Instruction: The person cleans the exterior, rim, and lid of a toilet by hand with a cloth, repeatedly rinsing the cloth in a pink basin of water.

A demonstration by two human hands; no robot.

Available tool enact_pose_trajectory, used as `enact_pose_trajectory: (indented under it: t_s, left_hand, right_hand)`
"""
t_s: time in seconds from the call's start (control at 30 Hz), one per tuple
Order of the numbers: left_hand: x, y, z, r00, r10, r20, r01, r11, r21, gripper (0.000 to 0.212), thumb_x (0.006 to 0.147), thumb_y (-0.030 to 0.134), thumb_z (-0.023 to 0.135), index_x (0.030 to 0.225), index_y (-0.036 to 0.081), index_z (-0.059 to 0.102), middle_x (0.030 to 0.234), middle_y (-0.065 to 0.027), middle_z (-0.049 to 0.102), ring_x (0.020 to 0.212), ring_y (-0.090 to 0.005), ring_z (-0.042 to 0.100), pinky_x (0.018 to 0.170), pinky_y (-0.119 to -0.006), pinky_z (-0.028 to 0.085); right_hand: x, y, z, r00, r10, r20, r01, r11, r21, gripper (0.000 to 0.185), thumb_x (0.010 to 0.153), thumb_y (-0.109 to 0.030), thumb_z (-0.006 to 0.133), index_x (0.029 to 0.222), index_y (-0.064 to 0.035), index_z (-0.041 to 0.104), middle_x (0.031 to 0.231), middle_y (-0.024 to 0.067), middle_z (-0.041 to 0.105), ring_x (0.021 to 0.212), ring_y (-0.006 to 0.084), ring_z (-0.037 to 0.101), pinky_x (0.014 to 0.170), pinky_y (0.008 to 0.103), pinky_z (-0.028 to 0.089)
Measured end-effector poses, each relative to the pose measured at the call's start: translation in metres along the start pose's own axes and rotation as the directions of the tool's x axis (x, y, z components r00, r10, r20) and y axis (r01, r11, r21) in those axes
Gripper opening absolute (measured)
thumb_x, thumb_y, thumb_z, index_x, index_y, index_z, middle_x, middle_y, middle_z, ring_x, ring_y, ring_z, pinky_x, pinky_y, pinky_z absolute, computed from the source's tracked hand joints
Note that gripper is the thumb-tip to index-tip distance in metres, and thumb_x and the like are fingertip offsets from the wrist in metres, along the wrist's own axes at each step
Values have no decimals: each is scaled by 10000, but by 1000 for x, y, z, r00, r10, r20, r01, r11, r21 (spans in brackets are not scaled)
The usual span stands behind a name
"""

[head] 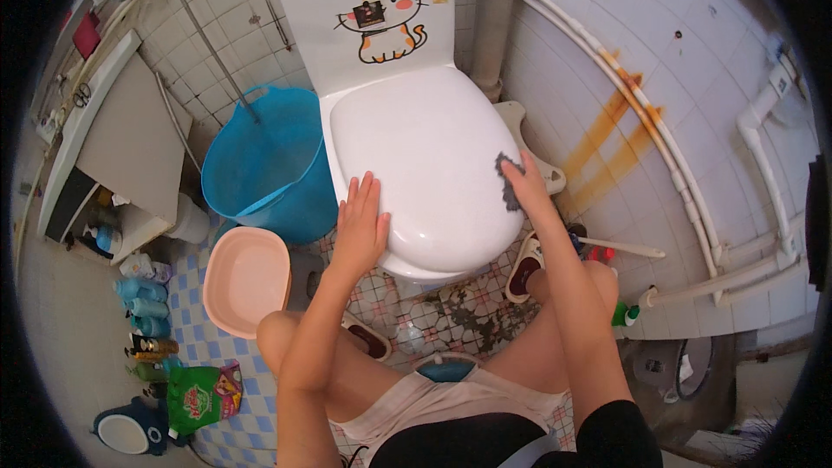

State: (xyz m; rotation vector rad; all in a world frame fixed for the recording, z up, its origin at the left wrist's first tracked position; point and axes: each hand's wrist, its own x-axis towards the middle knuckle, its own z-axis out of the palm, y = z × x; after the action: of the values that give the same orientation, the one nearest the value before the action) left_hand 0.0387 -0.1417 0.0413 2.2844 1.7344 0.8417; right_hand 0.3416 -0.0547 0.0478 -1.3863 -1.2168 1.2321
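Note:
A white toilet with its lid (422,143) down stands before me, and a cartoon cat sticker (390,19) decorates its cistern (312,26). At the lid's right edge my right hand (525,185) presses a dark grey scrubbing cloth (511,192) against the rim, thumb on top. The palm partly covers the cloth, and the far fingers are hidden. My left hand (363,224) rests on the lid's front left edge, fingers extended, with nothing held in it.
Left of the toilet stand a blue tub (273,169) and a pink basin (247,279). Several bottles (146,309) line the left wall beside a green bag (195,400). A white-handled brush (624,246), white pipes (676,175) and a waste bin (699,367) are on the right.

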Motion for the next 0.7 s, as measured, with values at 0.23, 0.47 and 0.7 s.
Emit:
enact_pose_trajectory:
  t_s: [0.23,0.47,0.7]
  left_hand:
    - [-2,32,0,987,110,117,-129,976,176,471,919,192,483,1366,51,443,1484,-100,360,1409,-348,238,1115,-577,155]
    - [18,51,11,983,152,106,-169,970,176,482,905,137,484,1376,55,426,1473,-118,371,1384,-313,304,1104,-558,198]
    - [27,56,11,965,172,199,-215,952,217,535,874,166,459,1395,56,410,1486,-136,346,1378,-338,302,1100,-552,191]
  right_hand:
    - [-54,14,64,922,-331,-201,75,663,-745,699,855,-401,618,1405,-36,386,1484,235,286,1361,411,283,1100,497,266]
    - [-144,14,110,859,-507,70,381,542,-749,635,866,-362,584,1404,-76,406,1521,177,255,1419,406,156,1113,613,59]
    - [-62,25,44,860,-471,-196,311,788,-531,667,849,-294,627,1387,15,383,1484,238,294,1382,420,247,1116,519,213]
